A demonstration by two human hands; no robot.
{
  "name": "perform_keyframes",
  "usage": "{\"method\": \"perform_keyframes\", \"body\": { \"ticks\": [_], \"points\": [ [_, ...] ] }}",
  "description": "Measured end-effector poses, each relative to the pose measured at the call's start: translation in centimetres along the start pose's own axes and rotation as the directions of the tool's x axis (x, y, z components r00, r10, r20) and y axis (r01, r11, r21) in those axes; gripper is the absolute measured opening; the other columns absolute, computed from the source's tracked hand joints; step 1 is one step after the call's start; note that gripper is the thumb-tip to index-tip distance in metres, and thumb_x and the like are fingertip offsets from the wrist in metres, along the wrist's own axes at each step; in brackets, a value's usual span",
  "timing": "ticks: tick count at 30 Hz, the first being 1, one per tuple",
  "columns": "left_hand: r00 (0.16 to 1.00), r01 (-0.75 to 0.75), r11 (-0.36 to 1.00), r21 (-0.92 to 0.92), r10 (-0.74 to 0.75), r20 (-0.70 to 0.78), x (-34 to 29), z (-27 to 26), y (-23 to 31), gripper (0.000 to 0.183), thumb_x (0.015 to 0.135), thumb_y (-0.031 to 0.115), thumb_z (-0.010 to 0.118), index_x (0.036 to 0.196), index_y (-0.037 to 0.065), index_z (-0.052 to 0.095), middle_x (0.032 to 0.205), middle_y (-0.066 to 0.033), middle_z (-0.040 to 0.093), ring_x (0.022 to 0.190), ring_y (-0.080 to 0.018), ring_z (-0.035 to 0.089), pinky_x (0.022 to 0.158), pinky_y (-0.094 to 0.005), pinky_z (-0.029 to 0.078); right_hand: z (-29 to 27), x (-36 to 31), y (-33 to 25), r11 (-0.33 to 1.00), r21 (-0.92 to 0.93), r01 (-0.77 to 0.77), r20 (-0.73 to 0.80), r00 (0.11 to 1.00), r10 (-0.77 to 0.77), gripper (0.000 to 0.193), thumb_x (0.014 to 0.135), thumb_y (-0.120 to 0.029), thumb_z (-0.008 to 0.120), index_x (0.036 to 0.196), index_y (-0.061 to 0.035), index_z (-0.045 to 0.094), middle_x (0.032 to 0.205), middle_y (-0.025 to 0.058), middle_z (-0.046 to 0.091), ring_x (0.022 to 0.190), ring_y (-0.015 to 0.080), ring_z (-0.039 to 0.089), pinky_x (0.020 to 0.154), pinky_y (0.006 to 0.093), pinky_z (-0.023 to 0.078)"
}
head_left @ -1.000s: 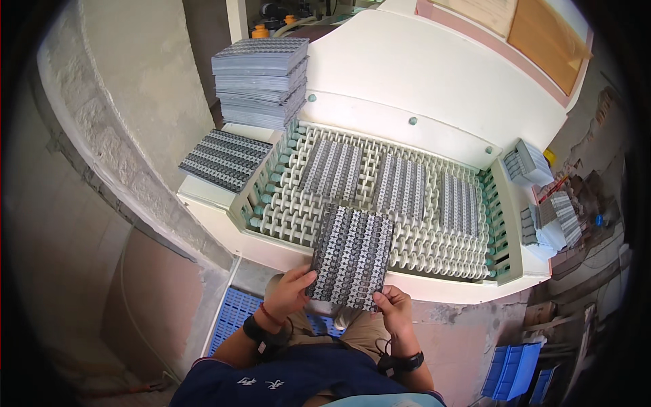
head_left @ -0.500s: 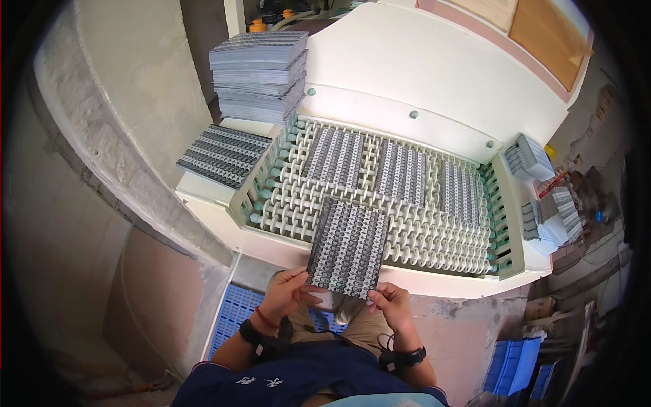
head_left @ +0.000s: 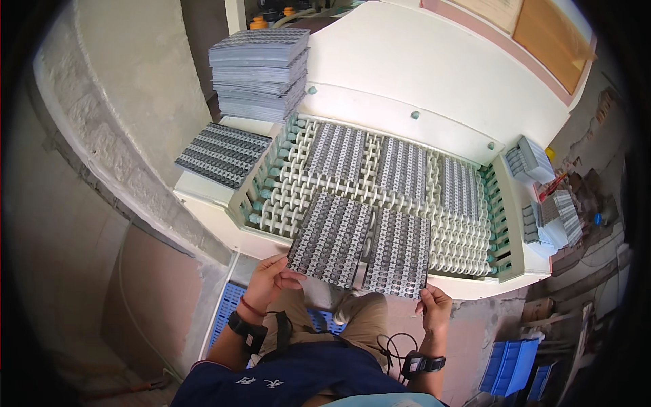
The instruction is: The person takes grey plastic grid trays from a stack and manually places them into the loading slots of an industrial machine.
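My left hand [head_left: 268, 283] pinches the near left corner of one flat circuit board panel [head_left: 330, 237], dark with rows of pale repeated shapes. A second panel of the same kind [head_left: 399, 252] is pinched at its near right corner by my right hand [head_left: 435, 304]. The two panels lie side by side with a narrow gap. Their far ends reach over the near part of a roller conveyor [head_left: 444, 247], and their near edges stick out past its front rim. Whether they rest on the rollers I cannot tell. Three similar panels, one of them here [head_left: 401, 168], lie in a row farther back on the rollers.
A tall stack of panels [head_left: 259, 74] stands at the back left, with more panels [head_left: 222, 154] on the ledge before it. Grey-blue racks [head_left: 529, 159] sit on the right ledge. A white machine cover [head_left: 434, 64] rises behind. Blue crates [head_left: 512, 366] stand low at right.
Where a single panel showed between my hands, two now lie apart side by side. My right hand moved right with one; my left hand shifted slightly left with the other.
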State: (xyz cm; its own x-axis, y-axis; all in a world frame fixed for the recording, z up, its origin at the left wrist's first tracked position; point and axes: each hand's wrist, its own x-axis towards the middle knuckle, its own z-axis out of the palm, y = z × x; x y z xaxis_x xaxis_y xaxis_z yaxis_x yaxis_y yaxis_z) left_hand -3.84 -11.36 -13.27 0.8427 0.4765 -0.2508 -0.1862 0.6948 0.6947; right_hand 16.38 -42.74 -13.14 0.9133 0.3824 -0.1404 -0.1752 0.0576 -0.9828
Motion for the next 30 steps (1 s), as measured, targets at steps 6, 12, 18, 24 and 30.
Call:
{"method": "perform_keyframes", "body": {
  "ticks": [6, 12, 18, 24, 30],
  "points": [
    [0.998, -0.046, 0.999, -0.028, 0.045, -0.032, 1.9, -0.9, 0.1, 0.022, 0.092, 0.016, 0.045, 0.096, -0.003, 0.055, 0.081, -0.0207, 0.064, 0.076, -0.0344, 0.065, 0.058, -0.0396, 0.057, 0.1, 1.5, -0.1, 1.0, -0.008, 0.003, -0.038, 0.999, -0.003, 0.014, 0.084, -0.001, 0.056, 0.092, 0.0074, 0.062, 0.064, 0.0048, 0.058, 0.042, 0.0087, 0.046, 0.038, 0.0204, 0.036],
    [0.994, -0.05, 0.998, 0.024, 0.052, -0.098, 1.4, -0.1, 0.3, 0.025, 0.092, 0.022, 0.047, 0.097, -0.002, 0.053, 0.082, -0.0196, 0.064, 0.074, -0.0297, 0.065, 0.058, -0.034, 0.056, 0.8, 2.8, 0.6, 1.0, -0.007, 0.013, -0.027, 1.0, -0.013, 0.016, 0.085, -0.012, 0.059, 0.083, 0.0035, 0.063, 0.06, 0.0078, 0.06, 0.038, 0.0093, 0.045, 0.036, 0.0203, 0.035],
    [0.89, -0.256, 0.774, 0.579, 0.422, -0.171, -1.3, 1.2, 2.9, 0.022, 0.088, 0.017, 0.055, 0.099, -0.002, 0.056, 0.078, -0.0118, 0.064, 0.064, -0.0222, 0.063, 0.057, -0.0282, 0.052, -2.2, 2.4, 0.7, 0.993, -0.054, 0.102, -0.135, 0.985, -0.109, 0.024, 0.088, -0.022, 0.057, 0.081, 0.0003, 0.062, 0.053, 0.004, 0.054, 0.037, 0.0068, 0.042, 0.034, 0.0185, 0.032],
    [0.352, -0.162, -0.506, 0.847, 0.772, 0.529, -0.9, 5.5, 11.0, 0.029, 0.075, 0.008, 0.064, 0.101, -0.002, 0.055, 0.098, -0.0166, 0.06, 0.094, -0.0321, 0.056, 0.079, -0.0359, 0.047, -1.9, 2.2, -0.1, 0.994, -0.044, 0.1, -0.145, 0.984, -0.105, 0.021, 0.087, -0.02, 0.057, 0.079, -0.0006, 0.06, 0.056, 0.0031, 0.053, 0.039, 0.0065, 0.042, 0.036, 0.0181, 0.033],
    [0.49, 0.309, -0.653, 0.691, 0.732, 0.473, 3.8, 4.3, 13.8, 0.043, 0.076, 0.022, 0.064, 0.11, -0.002, 0.051, 0.109, -0.0162, 0.056, 0.107, -0.0324, 0.05, 0.097, -0.0474, 0.032, -0.8, 1.9, 0.0, 0.993, -0.022, 0.114, -0.055, 0.992, -0.115, 0.018, 0.085, -0.017, 0.06, 0.079, -0.0001, 0.059, 0.058, 0.0041, 0.054, 0.041, 0.008, 0.043, 0.037, 0.0189, 0.034]
  ]
}}
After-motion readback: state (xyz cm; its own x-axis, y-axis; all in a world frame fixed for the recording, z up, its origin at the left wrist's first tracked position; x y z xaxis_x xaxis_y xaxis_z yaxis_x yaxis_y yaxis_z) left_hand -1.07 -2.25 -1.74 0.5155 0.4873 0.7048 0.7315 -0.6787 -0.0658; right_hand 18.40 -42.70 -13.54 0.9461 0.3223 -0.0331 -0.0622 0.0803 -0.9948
